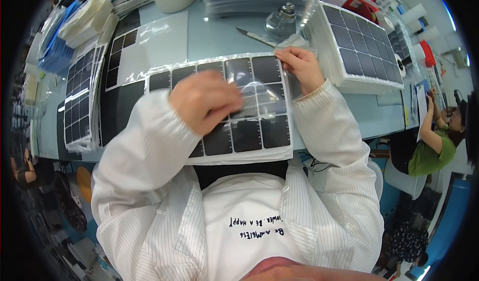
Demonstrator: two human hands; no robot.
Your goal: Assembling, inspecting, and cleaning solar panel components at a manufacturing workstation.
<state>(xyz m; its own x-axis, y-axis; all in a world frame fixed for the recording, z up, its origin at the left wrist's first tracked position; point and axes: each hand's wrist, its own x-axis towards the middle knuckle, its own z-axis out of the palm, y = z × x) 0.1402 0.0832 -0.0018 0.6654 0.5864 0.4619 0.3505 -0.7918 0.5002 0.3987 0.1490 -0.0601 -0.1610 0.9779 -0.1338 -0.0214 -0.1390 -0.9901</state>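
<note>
Sheet [247,134] is lying crosswise, frame centre: right grip [302,67] pinching its upper-right corner; blurred left grip [207,101] overlying, closure unclear.

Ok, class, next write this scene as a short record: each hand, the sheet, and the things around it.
Left hand: over the sheet, blurred; contact unclear
Right hand: at the sheet's far right corner
Sheet: dark squares in a grid
Beyond: knife; clear bottle
To the right: stack of gridded sheets
To the left: similar stack
</note>
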